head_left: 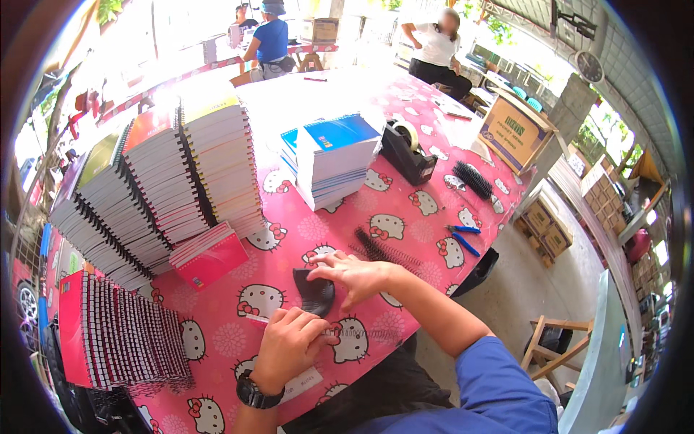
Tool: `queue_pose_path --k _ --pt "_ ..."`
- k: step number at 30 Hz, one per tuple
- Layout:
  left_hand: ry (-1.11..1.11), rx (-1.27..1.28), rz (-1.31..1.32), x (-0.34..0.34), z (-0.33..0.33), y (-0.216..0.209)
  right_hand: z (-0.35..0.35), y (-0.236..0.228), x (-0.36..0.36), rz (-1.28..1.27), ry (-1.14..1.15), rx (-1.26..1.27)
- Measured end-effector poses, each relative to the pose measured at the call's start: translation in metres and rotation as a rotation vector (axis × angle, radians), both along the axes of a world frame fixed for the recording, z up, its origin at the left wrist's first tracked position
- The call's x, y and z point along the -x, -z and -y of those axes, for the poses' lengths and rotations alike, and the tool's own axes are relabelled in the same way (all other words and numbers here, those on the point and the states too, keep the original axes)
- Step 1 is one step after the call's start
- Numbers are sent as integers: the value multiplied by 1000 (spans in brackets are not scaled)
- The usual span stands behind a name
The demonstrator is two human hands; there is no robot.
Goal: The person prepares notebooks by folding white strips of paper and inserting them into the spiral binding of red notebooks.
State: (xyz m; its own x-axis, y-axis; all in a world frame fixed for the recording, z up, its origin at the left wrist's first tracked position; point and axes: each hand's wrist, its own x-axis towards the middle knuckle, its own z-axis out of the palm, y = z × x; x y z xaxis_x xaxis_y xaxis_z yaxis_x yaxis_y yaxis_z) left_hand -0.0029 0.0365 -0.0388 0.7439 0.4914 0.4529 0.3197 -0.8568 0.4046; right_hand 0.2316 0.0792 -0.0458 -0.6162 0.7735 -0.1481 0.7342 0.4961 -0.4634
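On pink cartoon-print table, right hand spread wide at black curved block; left hand curled, hold unclear; slip could bend thin wire coil.

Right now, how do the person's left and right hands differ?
The left hand has its fingers close together; the right hand has thumb and fingers spread apart. The left wrist wears a black watch; the right wrist is bare. The left hand is by a thin coil, the right at a dark curved piece. Both are gloveless.
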Motion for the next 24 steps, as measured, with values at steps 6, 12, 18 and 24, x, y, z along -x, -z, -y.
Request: queue_pose_path --k 6,12,18,24 --pt "-89 28 102 -10 5 -12 7 16 15 -149 -64 -183" --pt "-125 -13 -30 -1 0 -9 16 24 15 -322 82 -336" --pt "-306 -1 -25 28 -18 4 43 -4 -6 -1077 239 417" --pt "-223 28 40 20 -18 4 59 -4 6 -731 345 202"
